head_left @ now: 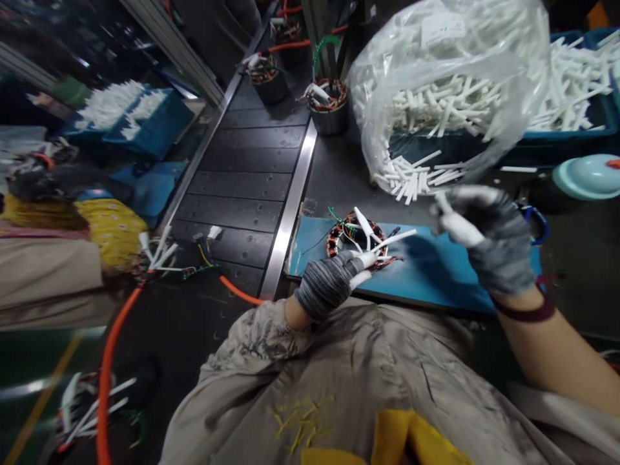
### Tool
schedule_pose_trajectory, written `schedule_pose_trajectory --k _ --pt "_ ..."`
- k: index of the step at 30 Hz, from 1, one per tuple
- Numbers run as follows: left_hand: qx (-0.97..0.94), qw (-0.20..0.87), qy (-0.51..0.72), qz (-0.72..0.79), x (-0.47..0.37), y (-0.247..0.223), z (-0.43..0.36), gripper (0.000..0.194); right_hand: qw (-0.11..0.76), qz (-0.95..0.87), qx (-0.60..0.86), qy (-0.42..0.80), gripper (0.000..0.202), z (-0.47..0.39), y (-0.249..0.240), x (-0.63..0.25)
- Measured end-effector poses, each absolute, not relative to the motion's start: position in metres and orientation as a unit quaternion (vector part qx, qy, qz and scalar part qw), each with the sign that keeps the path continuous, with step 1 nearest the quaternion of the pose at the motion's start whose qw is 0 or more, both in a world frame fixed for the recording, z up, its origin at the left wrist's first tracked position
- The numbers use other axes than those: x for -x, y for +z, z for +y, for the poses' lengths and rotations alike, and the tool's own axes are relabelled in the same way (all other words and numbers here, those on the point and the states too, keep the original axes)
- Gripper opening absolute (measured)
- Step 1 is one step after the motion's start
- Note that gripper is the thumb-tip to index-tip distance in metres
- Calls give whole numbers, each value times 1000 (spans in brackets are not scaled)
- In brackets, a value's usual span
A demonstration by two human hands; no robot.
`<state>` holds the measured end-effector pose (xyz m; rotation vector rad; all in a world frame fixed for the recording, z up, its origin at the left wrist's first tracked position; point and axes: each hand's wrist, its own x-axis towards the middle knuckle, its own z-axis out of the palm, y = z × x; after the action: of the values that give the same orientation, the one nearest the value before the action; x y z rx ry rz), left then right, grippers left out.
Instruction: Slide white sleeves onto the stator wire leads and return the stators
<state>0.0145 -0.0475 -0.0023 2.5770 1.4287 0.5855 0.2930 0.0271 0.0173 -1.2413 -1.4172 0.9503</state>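
A wound ring of copper-coloured coils [334, 242] with white sleeves and green wires lies on a blue mat [416, 274]. My left hand [334, 281], in a grey glove with white fingertips, is closed on the white-sleeved leads at the ring's front edge. To the right, above the mat, my right hand [489, 232] is raised in a matching glove, its fingers curled and blurred; whether something small is between them cannot be made out. Beyond it, loose white tubes [416, 181] spill from a clear plastic bag [378, 84].
A slatted conveyor [237, 168] with a metal rail [290, 219] runs on the left. Wound cores [329, 110] stand at the back. Blue bins [571, 132] of tubes and a light blue container [588, 177] sit right. A co-worker's yellow sleeve [113, 229] is far left.
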Motion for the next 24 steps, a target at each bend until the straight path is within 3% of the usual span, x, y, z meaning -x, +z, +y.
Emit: schedule_pose_trajectory --k 3,5,9,13,20,24 --pt "-859 82 219 456 -12 -2 -48 34 412 -582 525 465 18 -16 12 -296" --pt "-859 90 227 450 -10 -1 -48 34 381 -581 539 477 19 -26 4 -295" --pt "-860 64 236 448 -10 0 -48 35 379 -581 515 503 20 -22 -7 -294" --pt "-861 66 237 445 -11 -2 -47 35 391 -660 460 448 14 -15 -7 -298" --pt "-862 16 272 428 -13 -4 -45 32 284 -812 379 341 34 -3 2 -285" --pt "-859 -12 285 425 -19 -2 -45 27 246 -755 396 461 37 -1 15 -272"
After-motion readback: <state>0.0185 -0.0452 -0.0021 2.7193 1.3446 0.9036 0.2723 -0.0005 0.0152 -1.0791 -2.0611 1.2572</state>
